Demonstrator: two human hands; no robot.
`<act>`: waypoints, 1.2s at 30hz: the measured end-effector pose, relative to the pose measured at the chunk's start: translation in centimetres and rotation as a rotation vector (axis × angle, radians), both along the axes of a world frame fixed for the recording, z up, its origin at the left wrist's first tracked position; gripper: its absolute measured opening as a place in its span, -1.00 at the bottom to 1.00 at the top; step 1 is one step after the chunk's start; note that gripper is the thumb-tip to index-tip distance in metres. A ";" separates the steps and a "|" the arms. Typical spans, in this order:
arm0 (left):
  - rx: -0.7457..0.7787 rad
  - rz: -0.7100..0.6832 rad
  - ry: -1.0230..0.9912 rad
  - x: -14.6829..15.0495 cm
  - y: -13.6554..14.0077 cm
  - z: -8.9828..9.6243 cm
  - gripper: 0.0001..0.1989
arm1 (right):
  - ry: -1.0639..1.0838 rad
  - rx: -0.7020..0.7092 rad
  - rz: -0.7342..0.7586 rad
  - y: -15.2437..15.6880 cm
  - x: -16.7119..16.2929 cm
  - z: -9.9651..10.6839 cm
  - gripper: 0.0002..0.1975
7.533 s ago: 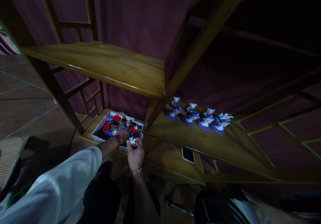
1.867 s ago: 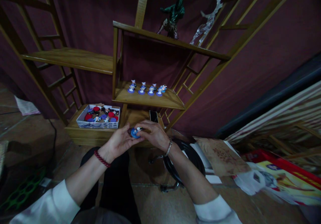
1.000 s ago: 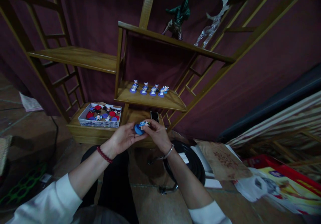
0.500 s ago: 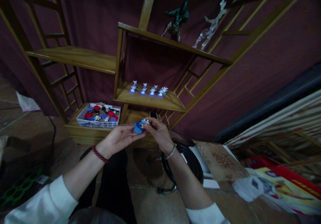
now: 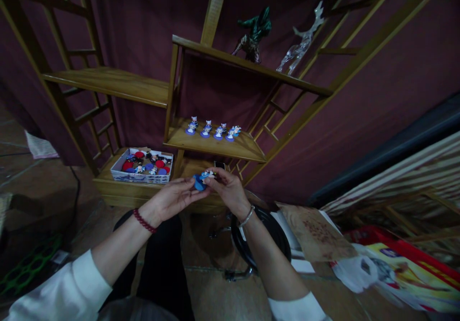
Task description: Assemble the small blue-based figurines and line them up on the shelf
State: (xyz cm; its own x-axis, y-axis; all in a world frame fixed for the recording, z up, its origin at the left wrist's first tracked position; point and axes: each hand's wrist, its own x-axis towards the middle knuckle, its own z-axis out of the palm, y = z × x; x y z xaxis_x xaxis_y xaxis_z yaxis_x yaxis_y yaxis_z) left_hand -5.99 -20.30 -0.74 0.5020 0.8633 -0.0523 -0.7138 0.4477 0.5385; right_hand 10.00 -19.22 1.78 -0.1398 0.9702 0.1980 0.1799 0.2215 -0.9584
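Between my two hands, in front of the lower shelf, is a small blue-and-white figurine [image 5: 207, 175] with a round blue base [image 5: 199, 183]. My left hand [image 5: 176, 196], palm up, grips the base between thumb and fingers. The fingertips of my right hand [image 5: 227, 189] are closed on the figurine's body and hide part of it. Beyond them, several similar figurines [image 5: 219, 132] on purple bases stand in rows on the middle shelf [image 5: 212, 143]. To the left, an open box [image 5: 141, 177] holds loose figurines and red and purple discs.
A dark green statue [image 5: 254, 33] and a clear deer figure [image 5: 302, 43] stand on the upper shelf. A phone-like dark object [image 5: 219, 165] lies behind my right hand. On the floor at right are a black round stool [image 5: 273, 239], cardboard [image 5: 316, 232] and a plastic bag [image 5: 355, 270].
The blue base has tilted slightly and moved a little right, closer against the figurine. Both hands keep their hold; the view has shifted slightly.
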 end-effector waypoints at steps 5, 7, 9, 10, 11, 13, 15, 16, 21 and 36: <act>0.017 -0.015 0.004 0.2 0.0 0.2 -0.88 | 0.008 -0.002 -0.011 0.0 0.0 0.0 -0.73; 0.021 -0.017 0.003 0.3 0.1 0.2 -0.87 | 0.014 0.005 -0.011 0.1 0.1 0.0 -0.74; 0.025 -0.017 -0.002 0.4 0.2 0.1 -0.87 | 0.021 0.013 -0.013 0.1 0.1 -0.1 -0.75; 0.026 -0.017 -0.004 0.4 0.2 0.1 -0.86 | 0.026 0.017 -0.014 0.2 0.2 -0.2 -0.75; 0.027 -0.017 -0.004 0.4 0.3 0.1 -0.86 | 0.030 0.019 -0.012 0.2 0.2 -0.2 -0.75; 0.026 -0.023 -0.002 0.5 0.4 0.0 -0.87 | 0.039 0.021 -0.007 0.3 0.3 -0.2 -0.75; 0.024 -0.035 0.002 0.5 0.5 0.0 -0.86 | 0.050 0.013 -0.009 0.4 0.3 -0.3 -0.74; 0.022 -0.040 0.004 0.5 0.5 0.0 -0.86 | 0.056 0.007 -0.014 0.4 0.4 -0.3 -0.74; 0.014 -0.049 0.005 0.6 0.6 0.0 -0.85 | 0.068 -0.003 -0.027 0.5 0.3 -0.5 -0.74; 0.001 -0.085 -0.024 0.5 0.7 -0.9 -0.82 | 0.067 -0.081 -0.025 0.7 0.1 -0.8 -0.68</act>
State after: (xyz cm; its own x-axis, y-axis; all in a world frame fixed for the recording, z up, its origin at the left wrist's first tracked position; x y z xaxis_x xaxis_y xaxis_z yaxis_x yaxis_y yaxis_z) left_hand -5.50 -19.57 -1.65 0.5744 0.8177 -0.0383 -0.6859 0.5063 0.5227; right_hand 10.10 -18.55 0.94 -0.1045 0.9864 0.1267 0.1195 0.1390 -0.9831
